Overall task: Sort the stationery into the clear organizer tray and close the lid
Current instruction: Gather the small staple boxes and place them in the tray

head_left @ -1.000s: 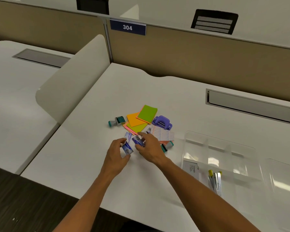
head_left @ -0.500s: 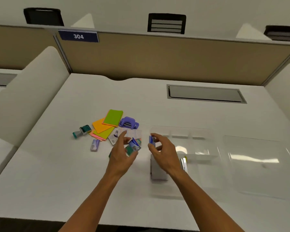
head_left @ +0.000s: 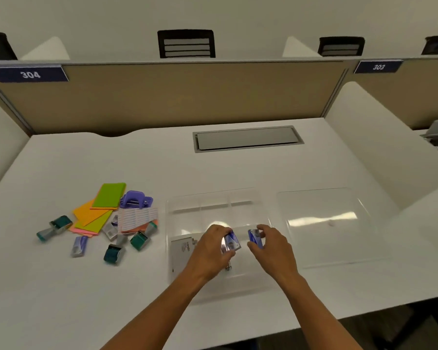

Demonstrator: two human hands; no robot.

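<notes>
Since half a second ago both hands have moved rightward, away from the pile and over the clear organizer tray (head_left: 214, 198) at lower centre of the frame; the camera has swung right too, so the pile now lies at centre left.

On the white surface (head_left: 162, 168), from the left: four teal stamps, one pair at far left (head_left: 55, 227) and two nearer the middle (head_left: 114, 253) (head_left: 139, 239). One small blue staple box (head_left: 79, 245) lies loose between them. Four sticky-note pads overlap: pink (head_left: 82, 231) at the bottom, yellow-green (head_left: 94, 222), orange (head_left: 84, 210), and green (head_left: 109, 195) on top. One purple hole punch (head_left: 136, 199) sits just right of the green pad, with one sheet of striped labels (head_left: 137, 218) below it. More small items lie under the labels, too hidden to count.

The left hand (head_left: 210, 251) is closed around one blue staple box (head_left: 232, 240) over the tray's near compartment, where a white label (head_left: 181, 253) and some metal pieces show beneath. The right hand (head_left: 273, 248) pinches a second blue box (head_left: 254, 238) between thumb and fingers, just beside the first. The two boxes are near each other but apart.

One clear lid (head_left: 326, 223) lies flat to the right of the tray.
</notes>
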